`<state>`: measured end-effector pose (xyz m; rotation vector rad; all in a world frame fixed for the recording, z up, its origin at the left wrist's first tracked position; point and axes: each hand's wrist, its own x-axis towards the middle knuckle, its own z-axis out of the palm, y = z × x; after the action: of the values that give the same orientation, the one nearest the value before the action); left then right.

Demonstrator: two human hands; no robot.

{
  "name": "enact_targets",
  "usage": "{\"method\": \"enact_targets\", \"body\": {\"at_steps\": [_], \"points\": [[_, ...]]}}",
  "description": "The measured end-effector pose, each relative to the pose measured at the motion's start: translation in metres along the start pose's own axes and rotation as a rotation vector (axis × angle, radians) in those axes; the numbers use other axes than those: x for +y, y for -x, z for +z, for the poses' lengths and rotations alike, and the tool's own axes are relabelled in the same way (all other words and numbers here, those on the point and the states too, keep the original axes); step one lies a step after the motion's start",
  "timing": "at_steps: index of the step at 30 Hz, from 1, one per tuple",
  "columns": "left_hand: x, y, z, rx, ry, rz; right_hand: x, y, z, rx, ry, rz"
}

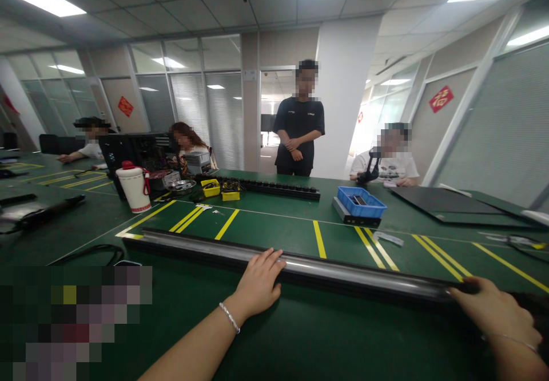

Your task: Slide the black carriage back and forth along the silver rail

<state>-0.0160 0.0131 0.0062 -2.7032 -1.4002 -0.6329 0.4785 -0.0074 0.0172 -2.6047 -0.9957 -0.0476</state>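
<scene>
A long dark bar (343,269) with a shiny grey rounded top lies slantwise across the green table. My left hand (259,284) rests on its middle, fingers stretched over the top and thumb apart at the near side. At the bar's right end is my right hand (497,312), its thumb on the near side and its fingers bent round the end, partly hidden and a little blurred. Beyond the bar, yellow tape stripes (319,239) mark the table.
A white tumbler (135,189), an open computer case (128,149), yellow bins (210,187) and a black strip (278,190) stand farther back. A blue tray (361,201) sits on a flat box. Black panels (454,206) lie right. Several people are around the table, one standing (299,123).
</scene>
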Motion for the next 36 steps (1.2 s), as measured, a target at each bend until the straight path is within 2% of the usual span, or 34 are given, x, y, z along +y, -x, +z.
{"method": "enact_targets", "body": {"at_steps": [10, 19, 28, 36], "points": [[0.000, 0.000, -0.001, -0.009, 0.001, 0.004, -0.006, 0.009, -0.004, -0.011, 0.013, -0.001], [0.001, 0.000, -0.001, -0.006, 0.008, 0.005, -0.005, 0.007, 0.000, 0.041, 0.063, -0.069], [0.001, 0.000, -0.001, -0.011, 0.004, 0.006, -0.012, 0.017, -0.007, 0.026, 0.101, -0.062], [0.000, 0.000, 0.000, -0.013, 0.005, 0.000, -0.014, 0.016, -0.007, 0.029, 0.142, -0.116]]}}
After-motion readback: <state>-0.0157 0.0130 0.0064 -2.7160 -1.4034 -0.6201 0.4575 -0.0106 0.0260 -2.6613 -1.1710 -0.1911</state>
